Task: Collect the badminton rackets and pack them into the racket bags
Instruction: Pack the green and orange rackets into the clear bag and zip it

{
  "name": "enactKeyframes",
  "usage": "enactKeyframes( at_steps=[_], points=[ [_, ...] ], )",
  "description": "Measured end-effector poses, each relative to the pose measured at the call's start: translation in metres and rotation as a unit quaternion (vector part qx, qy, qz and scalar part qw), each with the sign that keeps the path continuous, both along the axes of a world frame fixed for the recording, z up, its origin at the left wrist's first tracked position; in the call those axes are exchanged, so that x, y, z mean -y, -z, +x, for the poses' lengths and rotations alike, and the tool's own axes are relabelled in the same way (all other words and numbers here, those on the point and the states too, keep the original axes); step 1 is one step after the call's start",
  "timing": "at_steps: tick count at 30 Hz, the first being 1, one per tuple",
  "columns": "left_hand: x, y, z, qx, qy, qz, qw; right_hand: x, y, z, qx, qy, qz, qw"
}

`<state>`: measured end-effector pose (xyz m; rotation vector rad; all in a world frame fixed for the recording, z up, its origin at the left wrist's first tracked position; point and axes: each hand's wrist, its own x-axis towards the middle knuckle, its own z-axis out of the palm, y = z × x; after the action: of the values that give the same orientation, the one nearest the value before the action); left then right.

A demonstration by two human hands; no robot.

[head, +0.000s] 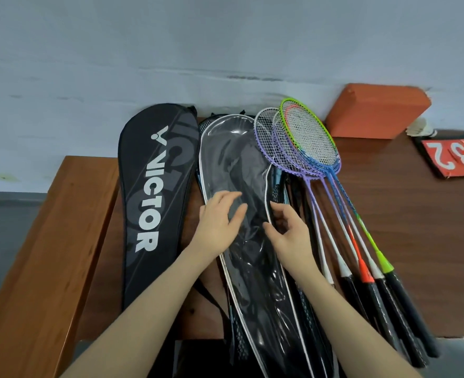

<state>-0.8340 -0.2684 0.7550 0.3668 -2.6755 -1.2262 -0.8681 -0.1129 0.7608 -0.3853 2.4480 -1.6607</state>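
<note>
My left hand (220, 214) is resting flat on the clear racket bag (241, 170); it looks soft and slippery. My right hand (288, 227) is pinching its white edge, the best place for a grip.

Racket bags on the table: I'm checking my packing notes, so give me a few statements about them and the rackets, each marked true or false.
1. The black Victor bag lies left of the clear-fronted bag. True.
2. The loose rackets are already zipped inside a bag. False: they lie bare on the table, right of the bags.
3. The left hand rests on the clear-fronted bag. True.
4. The right hand grips a racket handle. False: its fingers are at the bag's white-trimmed edge.
5. The orange block sits on the Victor bag. False: it is behind the racket heads.
</note>
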Motion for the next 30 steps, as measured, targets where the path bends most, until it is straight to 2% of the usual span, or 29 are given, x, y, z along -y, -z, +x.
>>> enactKeyframes(
  at_steps=[2, 4, 7, 12, 15, 18, 23, 30],
  points=[
    [-0.003, -0.012, -0.013, 0.007, 0.001, 0.069, 0.998, -0.002, -0.001, 0.002, -0.008, -0.021, 0.009, 1.000],
    [-0.007, -0.019, -0.026, 0.052, 0.003, 0.110, 0.993, -0.004, -0.002, 0.004, -0.019, -0.040, 0.027, 0.999],
    [-0.009, -0.020, -0.040, 0.101, 0.002, 0.083, 0.991, -0.005, -0.002, 0.005, -0.022, -0.051, 0.050, 0.997],
    [-0.007, -0.020, -0.048, 0.146, -0.004, 0.113, 0.983, -0.012, -0.004, 0.007, -0.024, -0.093, 0.081, 0.992],
    [-0.012, -0.015, -0.043, 0.129, -0.035, 0.143, 0.981, -0.011, -0.004, 0.011, 0.001, -0.095, 0.062, 0.994],
    [-0.011, -0.014, -0.030, 0.091, -0.070, 0.212, 0.970, -0.007, -0.006, 0.007, 0.071, -0.033, -0.032, 0.996],
    [-0.007, -0.023, -0.004, 0.045, -0.084, 0.255, 0.962, 0.005, -0.007, -0.019, 0.125, 0.065, -0.054, 0.988],
    [-0.004, -0.036, 0.022, -0.024, -0.108, 0.260, 0.959, 0.049, -0.027, -0.037, 0.170, 0.031, -0.125, 0.977]
  ],
)
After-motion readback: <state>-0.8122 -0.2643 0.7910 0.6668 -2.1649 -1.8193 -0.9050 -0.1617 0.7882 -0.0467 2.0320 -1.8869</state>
